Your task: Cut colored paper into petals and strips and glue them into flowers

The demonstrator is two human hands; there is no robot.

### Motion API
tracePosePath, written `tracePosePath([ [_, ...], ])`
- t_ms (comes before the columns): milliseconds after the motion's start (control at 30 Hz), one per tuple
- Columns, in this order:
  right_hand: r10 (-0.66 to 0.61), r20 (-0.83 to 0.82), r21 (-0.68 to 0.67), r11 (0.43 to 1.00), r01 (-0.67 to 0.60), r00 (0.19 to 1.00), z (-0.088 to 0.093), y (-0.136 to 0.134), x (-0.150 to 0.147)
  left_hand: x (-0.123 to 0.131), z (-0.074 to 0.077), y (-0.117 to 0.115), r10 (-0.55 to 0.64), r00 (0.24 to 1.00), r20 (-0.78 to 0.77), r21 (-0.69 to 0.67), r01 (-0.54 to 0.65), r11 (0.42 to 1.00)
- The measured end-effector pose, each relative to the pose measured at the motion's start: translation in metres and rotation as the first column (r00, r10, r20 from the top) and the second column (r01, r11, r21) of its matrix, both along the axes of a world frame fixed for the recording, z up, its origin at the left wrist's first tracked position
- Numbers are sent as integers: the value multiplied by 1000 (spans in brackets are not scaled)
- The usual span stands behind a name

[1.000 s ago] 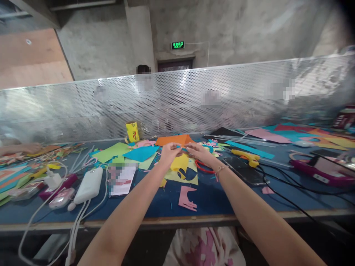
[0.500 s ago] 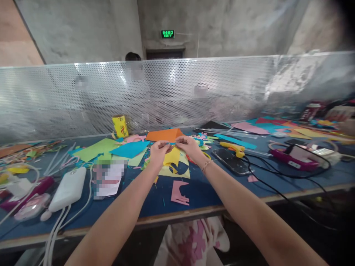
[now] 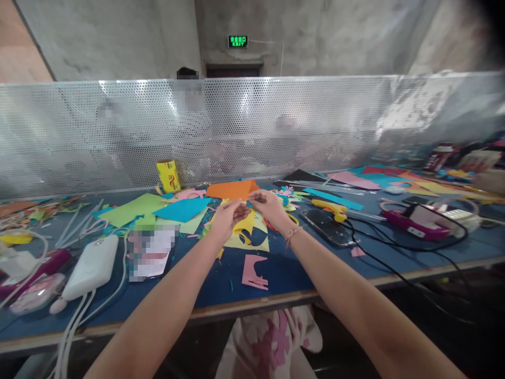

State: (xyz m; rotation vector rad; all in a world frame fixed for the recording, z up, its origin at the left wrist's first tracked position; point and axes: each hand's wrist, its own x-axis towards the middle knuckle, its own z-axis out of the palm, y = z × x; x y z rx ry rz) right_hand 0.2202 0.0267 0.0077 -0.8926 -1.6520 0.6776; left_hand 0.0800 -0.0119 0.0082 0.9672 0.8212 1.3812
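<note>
Over the middle of the table, my right hand [image 3: 269, 206] has its thumb and fingers pinched on a small blue paper piece [image 3: 248, 202]. Just left of it, my left hand [image 3: 231, 217] is loosely open, its fingers stretched toward the right hand with nothing visible in them. Below both hands lies yellow paper [image 3: 245, 225] with shapes cut out, on top of a paler yellow sheet [image 3: 258, 246]. A pink paper offcut [image 3: 252, 272] rests closer to the table's front edge.
Orange [image 3: 231, 188], blue [image 3: 183, 209] and green [image 3: 134, 209] sheets lie around the hands. At right are a yellow glue gun [image 3: 335, 209] with a black cable and a dark phone [image 3: 325, 227]. A white power bank [image 3: 92, 267] sits left. A perforated metal screen [image 3: 244, 131] stands behind.
My left fingers have come off the blue paper piece and straightened. The right hand still pinches it. The view has shifted slightly.
</note>
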Motion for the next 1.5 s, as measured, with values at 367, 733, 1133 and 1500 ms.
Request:
tracePosePath([
  [367, 19, 220, 91, 995, -40, 975, 6, -11, -3, -4, 2, 0, -28, 974, -225, -40, 19, 999],
  [733, -84, 271, 208, 978, 26, 959, 1, -7, -4, -11, 8, 1, 71, 945, -320, -26, -84, 996],
  [1133, -58, 301, 310, 950, -41, 952, 5, -19, -6, -22, 19, -4, -8, 932, -361, -37, -6, 999],
  [1500, 92, 106, 222, 968, -114, 990, 2, -16, -9, -24, 21, -3, -50, 924, -378, 7, 57, 998],
])
